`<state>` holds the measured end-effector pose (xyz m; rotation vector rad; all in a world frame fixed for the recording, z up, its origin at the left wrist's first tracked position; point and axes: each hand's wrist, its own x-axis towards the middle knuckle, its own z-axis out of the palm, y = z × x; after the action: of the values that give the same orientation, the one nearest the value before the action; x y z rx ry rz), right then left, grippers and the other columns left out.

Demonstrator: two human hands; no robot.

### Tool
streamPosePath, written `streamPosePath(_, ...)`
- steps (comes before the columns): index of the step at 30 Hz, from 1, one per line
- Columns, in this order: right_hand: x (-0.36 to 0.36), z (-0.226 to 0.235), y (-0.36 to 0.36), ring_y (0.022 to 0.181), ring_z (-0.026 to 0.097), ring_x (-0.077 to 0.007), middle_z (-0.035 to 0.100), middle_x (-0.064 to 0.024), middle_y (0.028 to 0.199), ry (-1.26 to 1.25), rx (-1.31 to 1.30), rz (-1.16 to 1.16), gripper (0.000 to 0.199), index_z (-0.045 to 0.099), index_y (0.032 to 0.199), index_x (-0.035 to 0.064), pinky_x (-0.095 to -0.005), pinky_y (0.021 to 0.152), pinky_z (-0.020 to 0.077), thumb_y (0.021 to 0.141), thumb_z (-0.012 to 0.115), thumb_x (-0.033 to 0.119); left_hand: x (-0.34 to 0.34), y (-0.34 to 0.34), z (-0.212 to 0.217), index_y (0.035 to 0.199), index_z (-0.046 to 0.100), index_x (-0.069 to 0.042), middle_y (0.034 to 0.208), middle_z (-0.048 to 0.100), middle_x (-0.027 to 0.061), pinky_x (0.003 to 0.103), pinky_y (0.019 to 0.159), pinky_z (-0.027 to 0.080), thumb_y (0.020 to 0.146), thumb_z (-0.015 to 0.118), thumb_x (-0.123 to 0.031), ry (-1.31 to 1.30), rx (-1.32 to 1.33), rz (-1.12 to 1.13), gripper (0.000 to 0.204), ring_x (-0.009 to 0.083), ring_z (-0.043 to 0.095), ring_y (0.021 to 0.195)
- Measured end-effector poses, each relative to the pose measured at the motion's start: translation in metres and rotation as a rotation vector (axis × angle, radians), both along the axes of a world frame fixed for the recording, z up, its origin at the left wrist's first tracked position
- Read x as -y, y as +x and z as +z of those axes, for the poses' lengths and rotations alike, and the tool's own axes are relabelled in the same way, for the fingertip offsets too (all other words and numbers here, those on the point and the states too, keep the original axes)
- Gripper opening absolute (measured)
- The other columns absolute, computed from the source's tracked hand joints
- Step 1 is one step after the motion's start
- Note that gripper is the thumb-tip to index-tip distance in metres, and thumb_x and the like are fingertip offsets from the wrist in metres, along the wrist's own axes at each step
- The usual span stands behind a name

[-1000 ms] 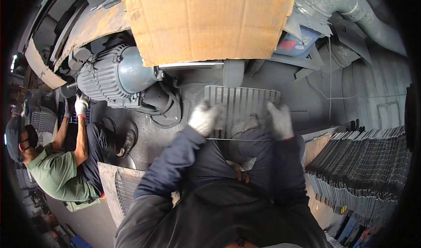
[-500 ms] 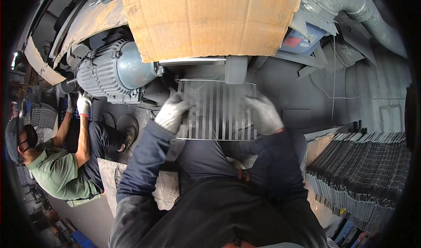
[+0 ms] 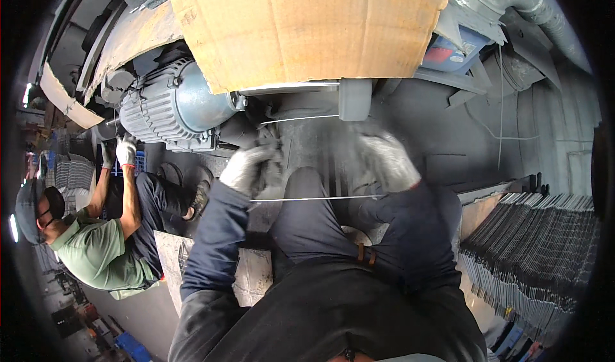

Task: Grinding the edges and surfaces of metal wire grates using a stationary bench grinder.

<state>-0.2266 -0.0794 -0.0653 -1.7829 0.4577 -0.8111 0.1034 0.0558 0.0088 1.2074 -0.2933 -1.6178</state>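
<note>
A rectangular metal grate (image 3: 314, 199) with parallel bars is held above my knees, below the cardboard sheet. Its near and far edges show as thin bright lines, while the bars between are smeared by motion. My left hand (image 3: 246, 168), in a pale work glove, is closed on the grate's left side. At the right side my right hand (image 3: 387, 161), gloved the same way, is closed on it too. Both sets of fingertips are blurred.
A large cardboard sheet (image 3: 314, 29) hangs ahead of me, with a grey post (image 3: 354, 99) under its edge. An electric motor (image 3: 173, 106) stands left. Stacked grates (image 3: 532, 247) lie at the right. A co-worker (image 3: 96, 240) in a green shirt sits at far left.
The grate's bars, distinct before, have blurred as the grate moves between my hands. Both hands stay at its sides. The surroundings have shifted slightly to the right in view.
</note>
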Motion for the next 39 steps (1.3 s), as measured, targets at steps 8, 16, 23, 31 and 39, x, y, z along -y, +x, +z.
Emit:
streamPosePath(8, -0.001, 0.060, -0.076, 0.094, 0.072, -0.0205, 0.077, -0.0108, 0.106, 0.964, 0.042, -0.335, 0.029, 0.074, 0.118, 0.0013, -0.0309, 0.078, 0.0550, 0.099, 0.068, 0.023, 0.050, -0.061, -0.042, 0.122, 0.064, -0.003, 0.090, 0.072, 0.0071, 0.033, 0.062, 0.060, 0.100, 0.066, -0.011, -0.223, 0.168, -0.357, 0.023, 0.0175, 0.070, 0.070)
streamPosePath(16, 0.006, 0.036, -0.111, 0.090, 0.068, -0.0242, 0.073, -0.0100, 0.099, 0.341, -0.205, -0.388, 0.031, 0.073, 0.126, 0.0032, -0.0361, 0.086, 0.0551, 0.104, 0.057, 0.019, 0.043, -0.089, -0.024, 0.123, 0.062, 0.001, 0.091, 0.073, 0.0112, 0.034, 0.065, 0.062, 0.101, 0.064, -0.008, -0.023, -0.195, -0.121, 0.024, 0.0216, 0.073, 0.075)
streamPosePath(23, -0.059, 0.085, 0.085, 0.074, 0.063, -0.0140, 0.071, -0.0076, 0.094, 0.886, -0.031, 0.119, 0.040, 0.061, 0.138, -0.0008, -0.0288, 0.068, 0.0528, 0.103, 0.056, 0.018, -0.103, 0.040, 0.039, 0.126, 0.058, 0.001, 0.093, 0.071, 0.0110, 0.033, 0.062, 0.061, 0.099, 0.060, -0.005, -0.093, 0.218, 0.200, 0.028, 0.0235, 0.072, 0.070)
streamPosePath(31, -0.104, 0.117, 0.087, 0.080, 0.065, -0.0131, 0.071, -0.0061, 0.099, 0.778, -0.068, 0.132, 0.036, 0.064, 0.132, -0.0002, -0.0284, 0.070, 0.0533, 0.103, 0.060, 0.020, -0.174, 0.018, 0.052, 0.127, 0.060, 0.000, 0.091, 0.071, 0.0096, 0.031, 0.057, 0.059, 0.101, 0.067, -0.013, -0.168, 0.245, 0.302, 0.029, 0.0196, 0.070, 0.067)
streamPosePath(39, -0.095, 0.092, 0.034, 0.075, 0.065, -0.0138, 0.071, -0.0067, 0.097, 0.839, -0.077, -0.176, 0.032, 0.065, 0.128, 0.0007, -0.0301, 0.067, 0.0556, 0.102, 0.064, 0.021, -0.130, -0.022, 0.036, 0.130, 0.063, -0.002, 0.104, 0.073, 0.0083, 0.030, 0.072, 0.061, 0.100, 0.067, -0.005, -0.126, 0.091, 0.201, 0.030, 0.0175, 0.072, 0.083)
